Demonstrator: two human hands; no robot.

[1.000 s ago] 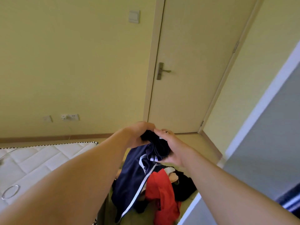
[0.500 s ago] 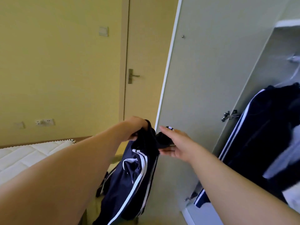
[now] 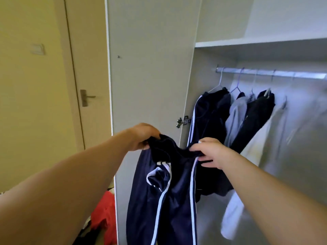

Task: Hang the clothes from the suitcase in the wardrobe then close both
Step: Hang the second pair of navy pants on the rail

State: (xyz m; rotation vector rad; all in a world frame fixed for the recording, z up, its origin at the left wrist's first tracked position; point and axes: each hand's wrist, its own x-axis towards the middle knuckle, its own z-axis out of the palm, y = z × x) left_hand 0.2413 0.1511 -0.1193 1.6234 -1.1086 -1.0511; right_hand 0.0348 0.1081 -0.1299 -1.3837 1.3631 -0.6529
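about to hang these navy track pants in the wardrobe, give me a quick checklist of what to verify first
1. Grip on the navy track pants: the left hand and right hand both hold the waistband. ok
2. Wardrobe door open, rail in sight: ok
3. Hanger in the pants: none visible. not ok
4. Spare hanger on the rail: the hangers seen carry clothes, and the right end is blurred. cannot tell
5. All clothes hung: a red garment lies low beside the door. not ok
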